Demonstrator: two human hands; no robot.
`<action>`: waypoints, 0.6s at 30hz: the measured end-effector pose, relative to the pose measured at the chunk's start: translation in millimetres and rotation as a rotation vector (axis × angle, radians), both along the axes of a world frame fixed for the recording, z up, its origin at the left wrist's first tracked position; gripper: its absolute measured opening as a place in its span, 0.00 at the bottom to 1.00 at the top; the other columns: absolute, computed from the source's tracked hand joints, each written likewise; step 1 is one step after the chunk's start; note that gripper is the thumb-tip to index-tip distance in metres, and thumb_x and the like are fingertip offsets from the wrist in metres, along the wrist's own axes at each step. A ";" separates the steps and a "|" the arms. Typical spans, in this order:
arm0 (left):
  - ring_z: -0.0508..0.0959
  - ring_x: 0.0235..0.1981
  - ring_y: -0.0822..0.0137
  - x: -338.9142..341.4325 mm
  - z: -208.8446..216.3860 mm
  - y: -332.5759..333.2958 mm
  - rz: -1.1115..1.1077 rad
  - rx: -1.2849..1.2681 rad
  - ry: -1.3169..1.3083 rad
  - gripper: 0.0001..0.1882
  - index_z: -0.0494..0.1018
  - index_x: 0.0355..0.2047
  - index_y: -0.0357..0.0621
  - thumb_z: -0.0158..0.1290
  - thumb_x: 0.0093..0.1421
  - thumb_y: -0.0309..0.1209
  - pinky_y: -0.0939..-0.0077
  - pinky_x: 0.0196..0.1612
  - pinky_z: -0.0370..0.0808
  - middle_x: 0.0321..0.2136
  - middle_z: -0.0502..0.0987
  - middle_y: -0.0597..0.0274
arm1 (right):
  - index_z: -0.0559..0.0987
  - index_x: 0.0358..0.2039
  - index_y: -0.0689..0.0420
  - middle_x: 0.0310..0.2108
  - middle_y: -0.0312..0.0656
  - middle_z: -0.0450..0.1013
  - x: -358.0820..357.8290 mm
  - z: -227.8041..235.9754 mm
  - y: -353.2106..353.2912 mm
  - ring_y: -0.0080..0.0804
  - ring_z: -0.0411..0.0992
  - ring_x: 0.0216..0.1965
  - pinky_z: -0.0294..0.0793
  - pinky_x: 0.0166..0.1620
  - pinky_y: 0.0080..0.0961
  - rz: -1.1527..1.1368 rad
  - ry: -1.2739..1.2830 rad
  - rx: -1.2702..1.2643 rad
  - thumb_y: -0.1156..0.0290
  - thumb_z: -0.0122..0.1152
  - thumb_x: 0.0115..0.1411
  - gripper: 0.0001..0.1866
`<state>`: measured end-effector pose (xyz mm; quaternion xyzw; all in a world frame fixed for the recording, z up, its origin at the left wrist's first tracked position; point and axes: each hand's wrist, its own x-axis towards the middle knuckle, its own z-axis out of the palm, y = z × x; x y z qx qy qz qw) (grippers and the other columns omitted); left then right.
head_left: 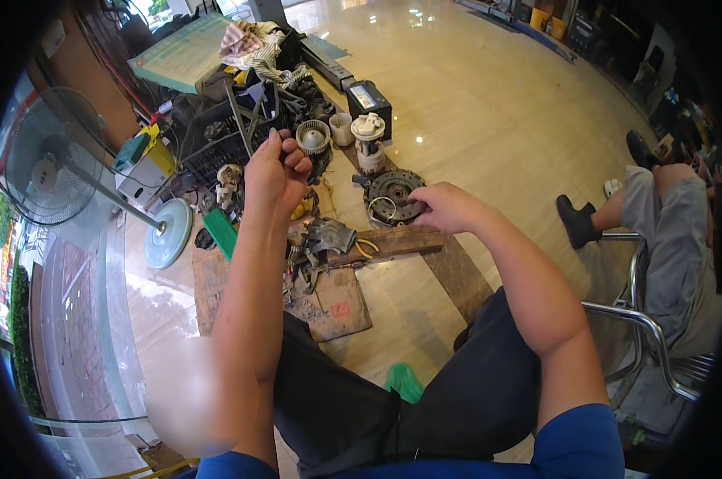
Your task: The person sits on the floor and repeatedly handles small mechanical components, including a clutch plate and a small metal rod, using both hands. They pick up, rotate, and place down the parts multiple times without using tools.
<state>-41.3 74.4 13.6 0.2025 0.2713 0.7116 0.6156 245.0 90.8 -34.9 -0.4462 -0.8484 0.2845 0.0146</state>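
My left hand [279,174] is raised over the heap of parts, its fingers curled in; whatever they hold, if anything, is hidden. My right hand [450,207] reaches in at the right edge of a round dark clutch pressure plate [398,188], thumb and fingers drawn toward each other; what lies between them cannot be made out. A thin pale ring [382,209] rests on the plate's near left side. Behind the plate stands a white fuel pump unit [369,142]. Nearer me, a wooden block [401,244] lies beside yellow-handled pliers [366,249] and a grey glove [331,235].
A black crate [217,152] full of parts, a blower wheel [313,137] and a car battery [370,104] stand farther off. On the left is a standing fan [163,227]; flat cardboard [341,307] lies before me. At right, a person sits near a metal-framed chair [640,319].
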 end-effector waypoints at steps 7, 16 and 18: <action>0.58 0.20 0.76 1.9 -0.7 1.2 -0.036 0.044 -0.027 0.10 0.64 0.37 0.43 0.40 0.71 0.36 0.81 0.25 0.59 0.23 0.63 0.71 | 0.68 0.57 0.61 0.48 0.54 0.73 -3.3 -18.9 -4.0 0.50 0.72 0.50 0.71 0.52 0.37 0.080 0.001 0.034 0.61 0.71 0.50 0.37; 0.60 0.20 0.75 -1.7 2.0 2.1 -0.056 0.077 -0.114 0.12 0.65 0.37 0.43 0.39 0.71 0.37 0.79 0.26 0.60 0.22 0.62 0.71 | 0.75 0.51 0.58 0.42 0.53 0.76 -20.6 -66.3 -2.8 0.47 0.75 0.44 0.73 0.48 0.35 0.188 0.108 -0.143 0.63 0.65 0.55 0.24; 0.60 0.20 0.75 -4.6 1.4 3.7 -0.046 0.074 -0.113 0.12 0.65 0.38 0.42 0.39 0.71 0.37 0.79 0.27 0.60 0.22 0.63 0.71 | 0.78 0.46 0.57 0.39 0.51 0.77 -21.8 -69.9 -4.0 0.45 0.75 0.40 0.74 0.45 0.34 0.150 0.104 -0.196 0.64 0.63 0.57 0.18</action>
